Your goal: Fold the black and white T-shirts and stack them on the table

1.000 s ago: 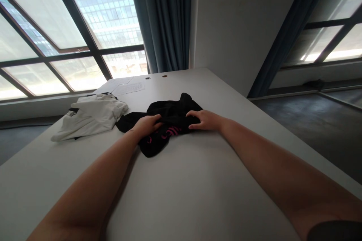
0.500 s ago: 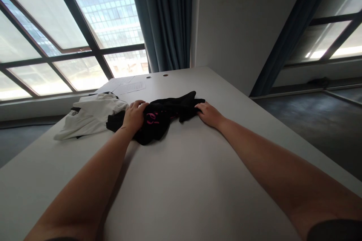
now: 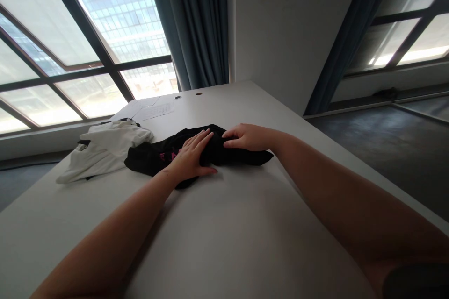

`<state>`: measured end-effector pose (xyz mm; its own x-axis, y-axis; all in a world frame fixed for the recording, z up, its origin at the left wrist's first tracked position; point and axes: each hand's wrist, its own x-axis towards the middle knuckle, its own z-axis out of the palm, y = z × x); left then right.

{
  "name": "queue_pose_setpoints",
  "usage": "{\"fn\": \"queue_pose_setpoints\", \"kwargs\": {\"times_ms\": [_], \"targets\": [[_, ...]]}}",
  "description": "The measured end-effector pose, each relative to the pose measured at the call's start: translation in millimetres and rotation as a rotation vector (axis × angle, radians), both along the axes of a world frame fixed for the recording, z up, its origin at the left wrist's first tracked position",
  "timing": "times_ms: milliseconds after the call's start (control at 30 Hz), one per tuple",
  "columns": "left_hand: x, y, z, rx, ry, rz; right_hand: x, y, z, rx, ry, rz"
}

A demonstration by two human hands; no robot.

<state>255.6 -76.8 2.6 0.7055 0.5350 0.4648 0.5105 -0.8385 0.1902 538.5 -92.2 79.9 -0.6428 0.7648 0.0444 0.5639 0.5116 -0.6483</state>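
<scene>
A crumpled black garment (image 3: 218, 153) with pink lettering lies bunched across the white table (image 3: 224, 233). My left hand (image 3: 192, 155) rests on it with fingers spread, the thumb stretched out over its near edge. Over the right part of the cloth is my right hand (image 3: 245, 137), its curved fingers and thumb apart and pointing left; whether the fingertips press the fabric is hard to tell. Beside the black garment on the left, a white garment (image 3: 112, 147) with some dark parts lies in a loose heap.
Printed paper sheets (image 3: 153, 110) lie near the table's far left corner. Two round holes pierce the tabletop at its far end. Beyond stand a large window (image 3: 84, 46), a dark blue curtain (image 3: 196, 28) and a grey wall (image 3: 280, 32).
My right hand has let go of the garment's right end and moved left. My left hand has slid right and spread its fingers. The garment's right part now lies flatter and closer to me.
</scene>
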Motion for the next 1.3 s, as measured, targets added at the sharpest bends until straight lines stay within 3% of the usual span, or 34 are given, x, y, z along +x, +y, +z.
{"fn": "queue_pose_setpoints", "kwargs": {"times_ms": [100, 200, 300, 400, 533, 633, 733, 867, 1000, 1167, 1233, 1300], "targets": [[11.4, -8.1, 2.9, 0.013, -0.03, -0.075, 5.5, -1.1, 2.0, -0.175, 0.159, 0.131], [8.8, -9.5, 5.5, -0.026, -0.013, -0.131, 16.5, 16.4, -23.7, -0.219, 0.246, 0.079], [-6.0, -3.7, 7.4, -0.063, -0.054, -0.053, 21.2, 38.2, -62.5, 0.027, 0.104, -0.081], [-22.7, 5.9, 7.6, -0.04, -0.086, 0.086, 16.6, 49.8, -94.7, 0.209, -0.04, 0.0], [-41.2, 18.8, 4.3, -0.036, -0.114, 0.182, 11.1, 51.6, -111.9, 0.355, -0.123, -0.001], [-57.8, 27.8, 0.4, -0.046, -0.134, 0.298, 16.4, 51.0, -109.4, 0.397, -0.194, -0.07], [-77.2, 37.4, -4.0, -0.087, -0.151, 0.519, 20.7, 47.6, -100.2, 0.405, -0.214, -0.124], [-94.7, 52.2, -9.4, -0.161, -0.223, 0.744, 4.4, 32.1, -82.8, 0.385, -0.279, -0.148], [-95.9, 65.3, -15.3, -0.282, -0.337, 0.659, -21.0, 9.9, -57.1, 0.226, -0.224, -0.064], [-90.4, 65.9, -25.0, -0.49, -0.354, 0.408, -17.9, -1.5, -27.7, -0.358, 0.294, 0.128], [-88.6, 62.8, -26.5, -0.567, -0.355, 0.336, -10.6, 1.5, -25.3, -0.416, 0.546, 0.123], [-87.0, 60.7, -25.8, -0.607, -0.39, 0.351, -4.8, 7.7, -30.1, -0.355, 0.714, 0.104]]}}
